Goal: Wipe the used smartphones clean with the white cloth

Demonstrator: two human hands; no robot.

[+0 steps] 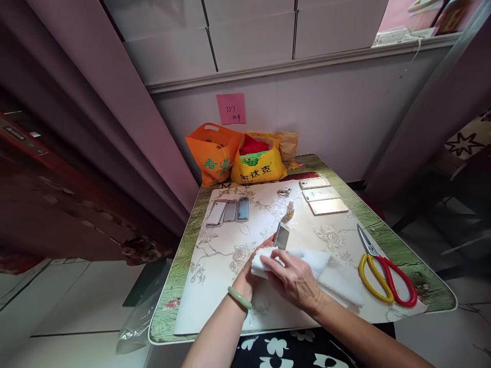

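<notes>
My left hand (251, 270), with a green bangle on its wrist, holds a phone (282, 236) upright from below, wrapped in a white cloth (264, 258). My right hand (293, 281) lies over the cloth and presses it against the phone, fingers closed on the fabric. The rest of the white cloth (337, 278) trails to the right across the floral table mat (215, 286). A small dropper bottle (290, 208) stands just beyond the phone.
Three phones (229, 210) lie side by side at the mat's left, and three more (322, 195) at the right. Red-and-yellow scissors (379, 273) rest near the right edge. An orange bag (215, 153) and a yellow bag (258, 162) stand at the back against the wall.
</notes>
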